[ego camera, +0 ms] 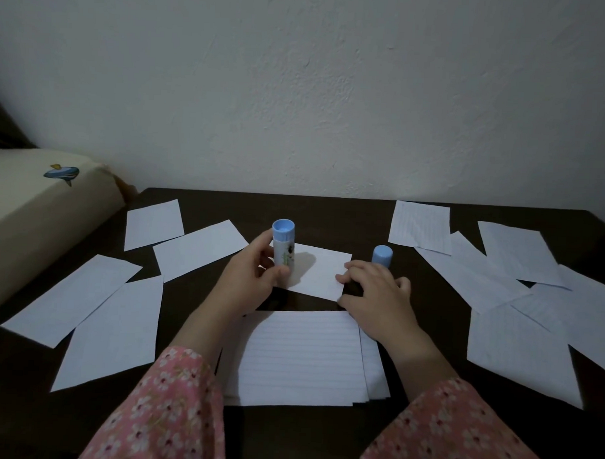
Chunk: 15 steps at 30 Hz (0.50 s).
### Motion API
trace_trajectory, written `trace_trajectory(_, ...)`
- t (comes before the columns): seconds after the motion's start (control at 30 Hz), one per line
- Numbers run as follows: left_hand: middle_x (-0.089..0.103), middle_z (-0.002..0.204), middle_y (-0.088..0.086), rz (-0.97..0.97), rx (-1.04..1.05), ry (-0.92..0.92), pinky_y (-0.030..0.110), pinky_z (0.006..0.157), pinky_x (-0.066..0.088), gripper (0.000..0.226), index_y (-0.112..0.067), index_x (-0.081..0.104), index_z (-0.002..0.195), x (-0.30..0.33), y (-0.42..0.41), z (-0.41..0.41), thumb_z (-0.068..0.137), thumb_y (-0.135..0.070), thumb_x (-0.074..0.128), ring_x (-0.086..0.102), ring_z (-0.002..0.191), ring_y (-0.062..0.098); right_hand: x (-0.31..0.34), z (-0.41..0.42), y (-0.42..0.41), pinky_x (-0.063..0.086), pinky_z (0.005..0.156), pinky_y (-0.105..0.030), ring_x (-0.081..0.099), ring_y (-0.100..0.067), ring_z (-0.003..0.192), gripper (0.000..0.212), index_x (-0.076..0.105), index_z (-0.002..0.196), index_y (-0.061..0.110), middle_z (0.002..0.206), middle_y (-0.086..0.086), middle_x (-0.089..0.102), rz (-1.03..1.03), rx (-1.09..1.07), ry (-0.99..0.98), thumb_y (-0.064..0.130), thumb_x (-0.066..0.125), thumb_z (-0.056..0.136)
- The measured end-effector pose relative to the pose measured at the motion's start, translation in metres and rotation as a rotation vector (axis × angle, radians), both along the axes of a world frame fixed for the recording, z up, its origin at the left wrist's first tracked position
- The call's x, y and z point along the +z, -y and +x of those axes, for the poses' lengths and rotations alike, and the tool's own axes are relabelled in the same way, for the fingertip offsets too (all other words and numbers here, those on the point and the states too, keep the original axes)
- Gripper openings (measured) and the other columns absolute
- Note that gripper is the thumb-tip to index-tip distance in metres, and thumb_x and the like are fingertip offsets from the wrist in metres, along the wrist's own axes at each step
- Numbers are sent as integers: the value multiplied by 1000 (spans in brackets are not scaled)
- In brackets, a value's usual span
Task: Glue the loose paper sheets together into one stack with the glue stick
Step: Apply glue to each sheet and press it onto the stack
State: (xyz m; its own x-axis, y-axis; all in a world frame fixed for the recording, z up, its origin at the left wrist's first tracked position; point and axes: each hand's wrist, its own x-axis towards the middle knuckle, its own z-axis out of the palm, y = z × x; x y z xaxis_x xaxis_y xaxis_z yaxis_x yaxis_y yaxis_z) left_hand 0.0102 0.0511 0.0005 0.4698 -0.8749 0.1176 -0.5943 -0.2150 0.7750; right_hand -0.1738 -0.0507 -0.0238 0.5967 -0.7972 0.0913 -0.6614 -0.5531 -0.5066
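At frame centre, the left hand (249,279) grips the glue stick (283,244); the right hand (374,295), fingers loosely curled, pins a small sheet (322,269), which may skid or crease under glue.

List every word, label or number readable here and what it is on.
None can be read.
Glue stick label: green and dark print, too blurred.
Lined sheets: faint marks, illegible.
Cushion: only a fish picture, no text.

Matt lined paper sheets (300,353) – smooth plastic glue stick (283,242) – rough wall (299,92)
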Motion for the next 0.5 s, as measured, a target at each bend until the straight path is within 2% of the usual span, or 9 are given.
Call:
trace_trajectory(0.1,53,115,-9,-115,68,-62,20,77,45,55,-33,37,140,1,-2,-6,92,-17,60,55,101,8,0,0,0,13,110,-42,25,-3,134,27,56,114,38,142,19,39,0,1,-4,32,56,89)
trace_trajectory(0.2,51,120,-6,-319,308,-339,39,94,49,53,-27,35,140,7,-2,-8,93,-20,58,53,115,16,0,-1,-1,14,109,-41,26,-2,133,26,56,115,38,141,19,39,-11,2,-1,32,56,89)
trace_trajectory(0.27,50,120,-4,-369,356,-383,47,96,49,55,-27,32,142,11,-2,-7,93,-21,58,52,117,19,1,-1,-2,14,109,-41,26,-2,133,27,56,115,38,140,19,39,-15,1,-6,32,56,89)
trace_trajectory(0.37,52,116,-8,-341,241,-303,39,94,50,51,-29,37,137,12,-5,-11,92,-19,60,53,114,15,1,0,-1,13,109,-42,27,-3,133,26,56,115,37,140,18,40,-8,2,-9,33,56,89)
trace_trajectory(0.5,57,114,-11,-236,76,-153,26,84,49,50,-31,42,132,5,0,-24,89,-19,64,55,103,6,1,1,-2,15,109,-44,27,-4,134,29,57,115,37,141,19,39,-28,-13,-15,51,52,90)
